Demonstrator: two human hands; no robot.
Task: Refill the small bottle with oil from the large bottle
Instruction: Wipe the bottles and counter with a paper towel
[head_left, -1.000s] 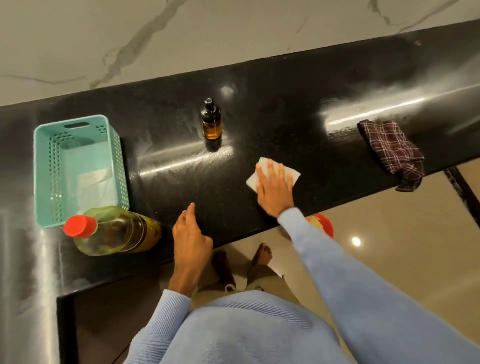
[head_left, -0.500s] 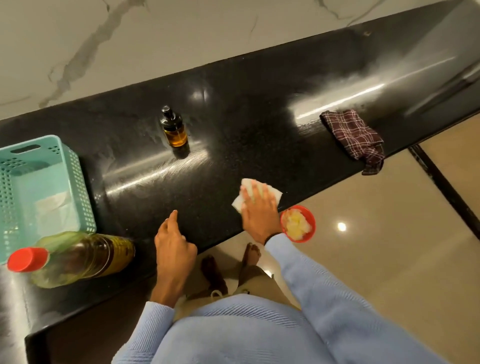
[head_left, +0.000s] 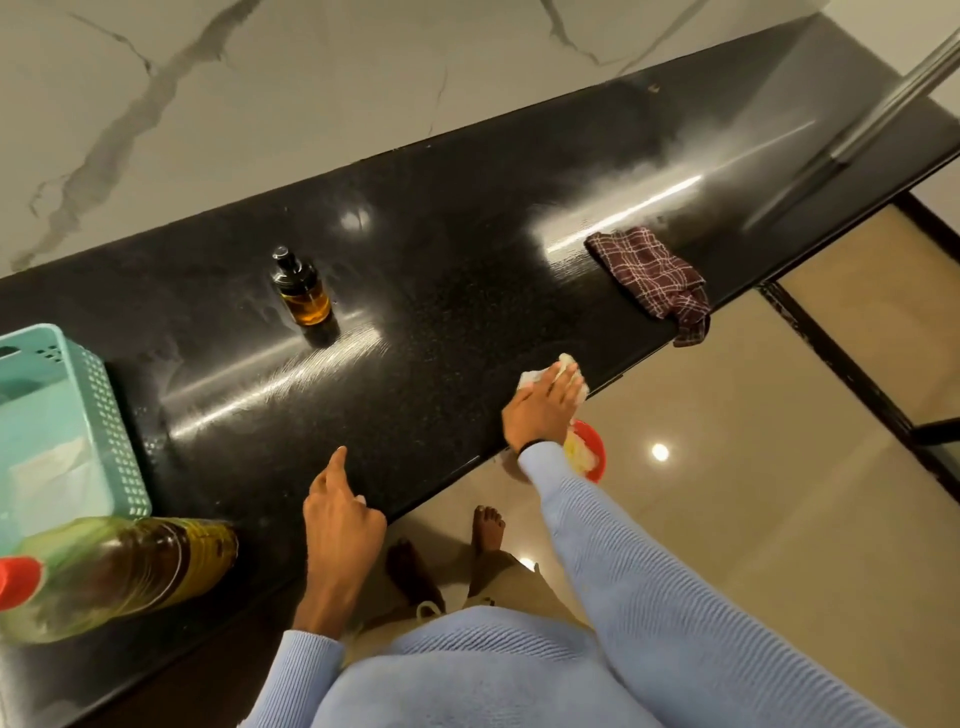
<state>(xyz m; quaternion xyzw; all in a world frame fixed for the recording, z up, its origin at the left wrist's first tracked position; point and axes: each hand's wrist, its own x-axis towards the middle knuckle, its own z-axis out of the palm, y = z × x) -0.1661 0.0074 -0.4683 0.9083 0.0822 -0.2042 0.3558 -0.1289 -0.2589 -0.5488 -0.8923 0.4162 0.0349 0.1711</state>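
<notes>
Tissue (head_left: 565, 362) under flat right hand (head_left: 543, 410); left hand (head_left: 340, 525) loosely curled; large bottle (head_left: 130, 566) label unreadable.

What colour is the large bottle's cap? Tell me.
The cap on the large bottle is red; head view shows it.

No text, number, brand or sign can be read anywhere. The large bottle (head_left: 119, 571) on the bench (head_left: 467, 270) has a yellow-green wrap near its base, but any lettering on it is too blurred to make out. The small bottle (head_left: 304, 293) shows dark amber glass and a black top, with no marking that can be read.
</notes>
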